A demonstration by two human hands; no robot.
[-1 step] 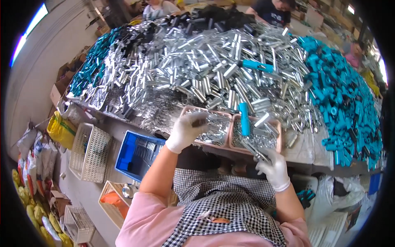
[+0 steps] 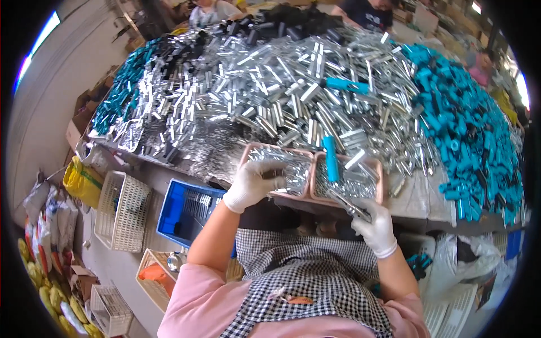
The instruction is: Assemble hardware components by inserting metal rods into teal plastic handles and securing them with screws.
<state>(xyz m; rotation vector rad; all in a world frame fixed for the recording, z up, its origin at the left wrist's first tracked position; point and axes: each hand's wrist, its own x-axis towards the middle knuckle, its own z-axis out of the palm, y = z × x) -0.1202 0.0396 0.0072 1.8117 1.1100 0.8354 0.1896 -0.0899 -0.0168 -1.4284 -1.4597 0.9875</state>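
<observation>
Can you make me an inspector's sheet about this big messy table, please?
Surface: table heaped with silvery tubes and teal parts.
Job's things: left tray and right tray, pink, holding small metal bits; teal tube over the right one.
Clutter: black pieces at the back.
Hands: right hand grips a metal piece; left hand, open, at the left tray.
Cables: nothing seen.
Surroundings: blue bin, white basket, people beyond the table.

The white-gloved right hand (image 2: 376, 230) hides part of a long silver metal piece (image 2: 348, 204). Tiny silver bits (image 2: 354, 190) blur together.
</observation>
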